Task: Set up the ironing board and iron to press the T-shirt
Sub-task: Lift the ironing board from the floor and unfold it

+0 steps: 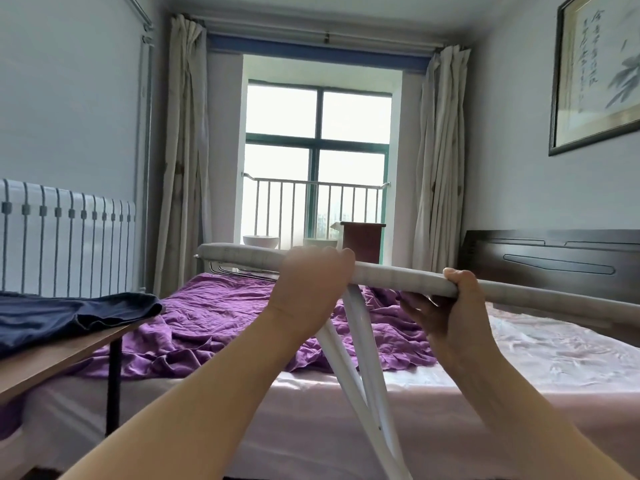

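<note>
The ironing board (pixel 242 253), grey-covered with white crossed legs (pixel 360 344), is held up at chest height in front of me, seen edge-on. My left hand (pixel 308 289) wraps over its near edge at the middle. My right hand (pixel 450 306) grips the same edge further right, thumb on top and fingers underneath. The legs hang down and spread apart between my forearms. A dark blue T-shirt (pixel 69 315) lies crumpled on the wooden table (pixel 52 362) at the left. No iron is in sight.
A bed with a pink sheet (pixel 519 362) and a rumpled purple cover (pixel 214 320) lies just beyond the board. A white radiator (pixel 65 237) lines the left wall. The dark headboard (pixel 554 261) stands at the right, the window with curtains straight ahead.
</note>
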Demonstrator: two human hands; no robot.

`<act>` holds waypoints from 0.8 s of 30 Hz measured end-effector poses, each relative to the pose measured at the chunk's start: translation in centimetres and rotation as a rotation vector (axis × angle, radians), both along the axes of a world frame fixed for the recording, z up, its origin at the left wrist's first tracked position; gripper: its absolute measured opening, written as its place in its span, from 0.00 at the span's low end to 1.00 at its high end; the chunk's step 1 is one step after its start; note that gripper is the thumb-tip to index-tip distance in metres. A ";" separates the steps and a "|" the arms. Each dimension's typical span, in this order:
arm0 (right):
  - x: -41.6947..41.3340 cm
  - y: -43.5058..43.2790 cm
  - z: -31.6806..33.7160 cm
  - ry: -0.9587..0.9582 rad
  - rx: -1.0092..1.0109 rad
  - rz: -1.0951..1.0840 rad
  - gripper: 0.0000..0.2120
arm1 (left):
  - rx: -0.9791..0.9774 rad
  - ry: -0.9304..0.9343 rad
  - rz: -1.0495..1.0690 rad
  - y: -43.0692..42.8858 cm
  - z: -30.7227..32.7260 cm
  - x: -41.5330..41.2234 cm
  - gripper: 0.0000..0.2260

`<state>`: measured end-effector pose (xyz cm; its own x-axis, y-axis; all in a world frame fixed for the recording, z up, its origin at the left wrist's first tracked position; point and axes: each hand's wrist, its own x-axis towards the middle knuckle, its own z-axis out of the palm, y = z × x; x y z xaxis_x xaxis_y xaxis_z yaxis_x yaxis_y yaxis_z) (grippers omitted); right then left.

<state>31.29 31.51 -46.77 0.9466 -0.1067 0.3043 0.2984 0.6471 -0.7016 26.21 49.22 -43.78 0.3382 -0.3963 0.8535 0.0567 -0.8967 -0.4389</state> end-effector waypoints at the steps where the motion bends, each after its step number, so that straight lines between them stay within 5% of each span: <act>1: 0.1 0.7 -0.2 0.003 -0.027 0.020 0.07 | -0.012 -0.013 -0.015 0.0 -0.1 0.0 0.09; 7: 0.4 3.8 -2.2 -0.138 -0.202 0.037 0.32 | -0.039 -0.068 -0.092 -0.1 -0.8 -0.4 0.10; 15: 1.8 7.9 -5.3 -0.271 -0.639 -0.322 0.20 | -0.054 -0.110 -0.148 1.0 -1.8 -0.4 0.09; 20: 1.9 9.4 -4.9 -0.257 -0.537 -0.438 0.14 | -0.109 0.004 -0.126 0.9 -1.4 -0.3 0.13; 24: 1.2 8.9 -4.1 -0.223 -0.505 -0.309 0.13 | -0.164 0.087 -0.057 0.9 -1.3 -0.7 0.14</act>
